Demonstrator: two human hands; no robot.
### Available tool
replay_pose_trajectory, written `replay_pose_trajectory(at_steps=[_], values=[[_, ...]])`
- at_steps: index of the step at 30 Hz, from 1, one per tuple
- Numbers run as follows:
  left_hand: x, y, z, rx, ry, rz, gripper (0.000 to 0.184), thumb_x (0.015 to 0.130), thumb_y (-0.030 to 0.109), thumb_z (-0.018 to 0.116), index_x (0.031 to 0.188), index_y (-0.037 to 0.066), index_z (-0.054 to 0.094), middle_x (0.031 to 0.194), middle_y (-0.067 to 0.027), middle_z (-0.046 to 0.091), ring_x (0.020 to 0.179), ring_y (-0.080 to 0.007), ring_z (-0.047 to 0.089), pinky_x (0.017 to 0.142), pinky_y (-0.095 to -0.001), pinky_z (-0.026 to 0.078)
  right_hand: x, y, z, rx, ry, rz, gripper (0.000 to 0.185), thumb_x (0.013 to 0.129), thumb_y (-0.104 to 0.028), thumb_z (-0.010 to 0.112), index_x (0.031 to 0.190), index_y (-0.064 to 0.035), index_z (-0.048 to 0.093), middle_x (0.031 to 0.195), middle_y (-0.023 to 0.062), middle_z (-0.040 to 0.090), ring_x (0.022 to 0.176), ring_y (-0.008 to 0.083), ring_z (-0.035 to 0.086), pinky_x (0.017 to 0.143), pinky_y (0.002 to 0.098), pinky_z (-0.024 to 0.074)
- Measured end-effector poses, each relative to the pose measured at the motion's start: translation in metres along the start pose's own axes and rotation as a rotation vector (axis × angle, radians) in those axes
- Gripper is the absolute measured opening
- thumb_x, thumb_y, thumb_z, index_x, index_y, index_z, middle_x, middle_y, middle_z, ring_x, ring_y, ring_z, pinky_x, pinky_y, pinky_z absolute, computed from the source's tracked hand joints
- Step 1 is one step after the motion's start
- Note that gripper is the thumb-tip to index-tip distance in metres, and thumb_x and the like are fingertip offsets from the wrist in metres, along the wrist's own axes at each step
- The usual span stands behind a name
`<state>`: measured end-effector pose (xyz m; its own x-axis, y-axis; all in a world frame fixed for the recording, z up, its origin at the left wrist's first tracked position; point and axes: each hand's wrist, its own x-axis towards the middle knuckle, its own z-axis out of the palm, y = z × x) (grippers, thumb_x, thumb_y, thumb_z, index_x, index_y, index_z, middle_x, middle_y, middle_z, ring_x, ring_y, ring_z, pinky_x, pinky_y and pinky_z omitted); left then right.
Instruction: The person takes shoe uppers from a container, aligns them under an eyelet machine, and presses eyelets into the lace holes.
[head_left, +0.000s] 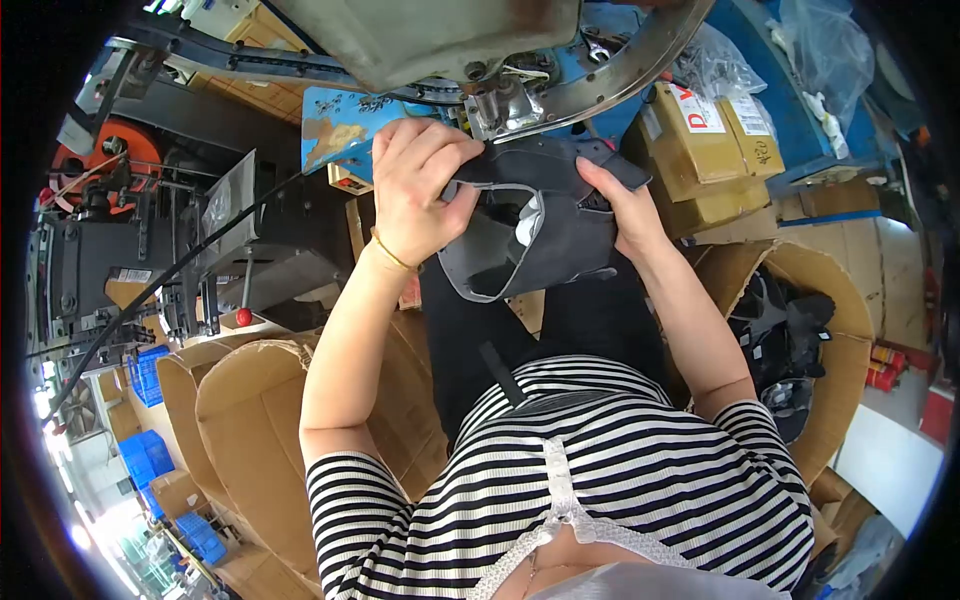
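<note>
A black shoe upper point(570, 240) is stretched between my two hands, its far edge up against the metal foot point(505, 112) of a machine. Through its curved opening a whitish patch of the inside shows. My left hand point(425, 170) pinches the upper's left edge, fingers bent over close to the machine foot. On the other side my right hand point(628, 205) grips a strap-like flap, thumb on top and the other fingers hidden underneath. The big grey machine head point(440, 40) hangs just beyond both hands.
A cardboard box point(850, 340) holding several black pieces stands at my right. Taped cartons point(700, 140) sit beyond it, beside plastic bags point(825, 60). Tall open cardboard point(255, 430) is at my left, near dark machinery point(110, 230) with a red-orange wheel. Blue crates point(148, 458) lie farther back.
</note>
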<state>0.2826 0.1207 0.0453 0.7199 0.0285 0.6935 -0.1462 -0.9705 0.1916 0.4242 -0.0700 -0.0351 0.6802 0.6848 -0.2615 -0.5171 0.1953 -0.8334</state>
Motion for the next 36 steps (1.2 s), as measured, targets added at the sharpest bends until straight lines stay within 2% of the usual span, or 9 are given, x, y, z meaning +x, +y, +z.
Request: replay_pose_trajectory(at_steps=[5,8,15,18,22,32,36], values=[[0.005,0.001,-0.005,-0.002,-0.034,0.039,0.037,0.05,0.005,0.063,0.087,0.006,0.064,0.089,-0.0046,0.064,0.087,-0.0249,0.058,0.08,-0.0355,0.039,-0.004,-0.002,0.006,-0.009,0.031,-0.041,0.034,0.078,-0.017,0.078,0.106,-0.002,0.066,0.1,0.0062,0.068,0.089,0.015,0.064,0.08,0.0301,0.0517],[-0.004,-0.002,0.001,0.039,0.014,0.031,0.033,0.051,0.003,0.063,0.083,0.009,0.063,0.087,-0.0015,0.062,0.088,-0.0238,0.057,0.082,-0.0378,0.038,-0.005,-0.006,0.011,-0.018,0.052,-0.078,0.031,0.078,-0.017,0.078,0.103,-0.0019,0.068,0.098,0.0061,0.069,0.086,0.0145,0.065,0.08,0.0297,0.0515],[-0.015,-0.012,-0.008,0.098,0.075,0.025,0.038,0.052,-0.003,0.056,0.088,0.005,0.064,0.09,-0.0061,0.065,0.087,-0.0254,0.059,0.082,-0.036,0.04,-0.006,-0.02,0.033,-0.106,0.018,-0.144,0.025,0.079,-0.016,0.077,0.099,-0.0032,0.069,0.092,0.0035,0.069,0.083,0.0121,0.064,0.076,0.0277,0.0502],[-0.021,-0.011,-0.005,0.066,0.057,-0.023,0.039,0.052,-0.001,0.058,0.09,0.007,0.064,0.091,-0.0029,0.063,0.089,-0.0238,0.058,0.084,-0.0369,0.039,-0.008,-0.022,0.035,-0.094,0.011,-0.095,0.023,0.079,-0.017,0.076,0.097,-0.0037,0.069,0.091,0.0025,0.069,0.083,0.0117,0.063,0.075,0.0275,0.0497],[-0.026,-0.008,-0.005,0.023,0.051,-0.009,0.04,0.053,0.002,0.063,0.092,0.008,0.064,0.095,-0.0037,0.063,0.09,-0.0244,0.057,0.086,-0.0371,0.038,-0.006,-0.015,0.031,-0.13,0.014,-0.093,0.021,0.08,-0.017,0.076,0.095,-0.0039,0.07,0.091,0.0024,0.069,0.083,0.0112,0.063,0.076,0.027,0.0494],[-0.024,-0.009,-0.002,0.049,0.07,-0.033,0.038,0.055,0.0,0.063,0.093,0.007,0.063,0.093,-0.0044,0.062,0.089,-0.0253,0.057,0.086,-0.0369,0.038,-0.005,-0.016,0.031,-0.106,0.013,-0.093,0.023,0.079,-0.015,0.076,0.097,-0.001,0.069,0.09,0.004,0.07,0.08,0.0113,0.064,0.073,0.0267,0.0507],[-0.025,-0.009,-0.008,0.045,0.056,-0.079,0.036,0.058,-0.001,0.062,0.093,0.005,0.062,0.094,-0.0076,0.064,0.092,-0.0271,0.059,0.089,-0.0369,0.039,-0.005,-0.02,0.037,-0.127,-0.022,-0.151,0.025,0.079,-0.014,0.076,0.098,0.0006,0.069,0.091,0.0055,0.07,0.078,0.0116,0.065,0.071,0.0266,0.0521]])
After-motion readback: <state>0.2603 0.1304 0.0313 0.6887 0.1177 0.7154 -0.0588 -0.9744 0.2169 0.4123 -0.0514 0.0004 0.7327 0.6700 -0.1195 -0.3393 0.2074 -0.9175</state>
